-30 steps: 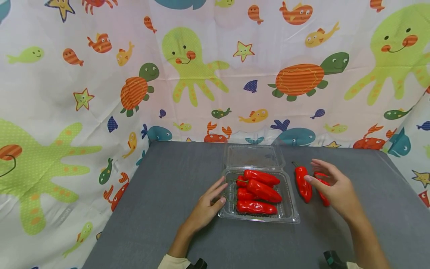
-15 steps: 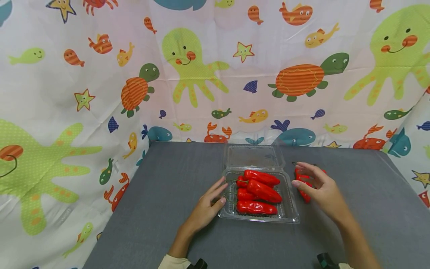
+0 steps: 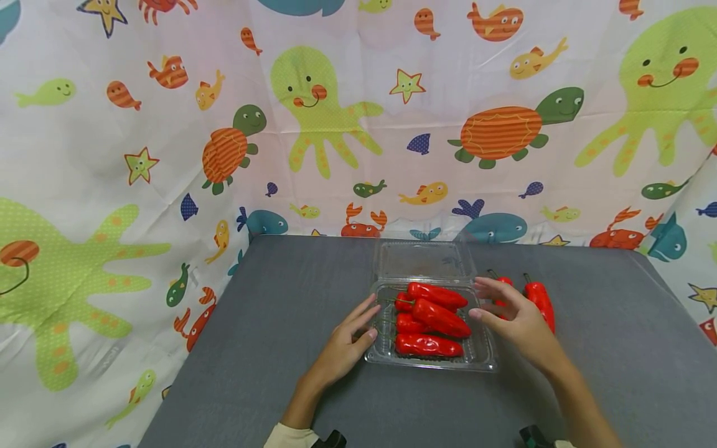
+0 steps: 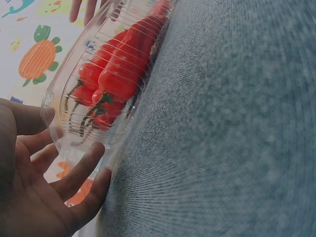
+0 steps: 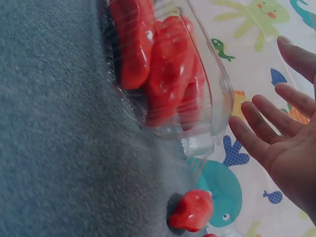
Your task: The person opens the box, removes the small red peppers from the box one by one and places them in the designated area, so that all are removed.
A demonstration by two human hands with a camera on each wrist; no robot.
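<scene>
With left hand (image 3: 340, 350) near nine o'clock and right hand (image 3: 520, 320) at three, on either side of the clear box (image 3: 431, 365). Fingers spread out, a little bent, gripping nothing. Hard to tell if touching the box or just beside it. Inside the box, a heap of red peppers (image 3: 428, 346), mostly lying sideways. At twelve o'clock, folded right back, a see-through lid (image 3: 424, 260). At two, partly tucked behind the right hand, a half-hidden pepper (image 3: 505, 281); nearer three, another loose pepper (image 3: 541, 302). Under it all, a gray surface (image 3: 269, 323); past the lid, a bright cloth (image 3: 336, 31) with sea animals.

Looks like setting hands around the box, with no firm hold yet. Probably calls for coming in softly from three and nine together, low on the thin walls, without squeezing hard or bumping the loose peppers.
</scene>
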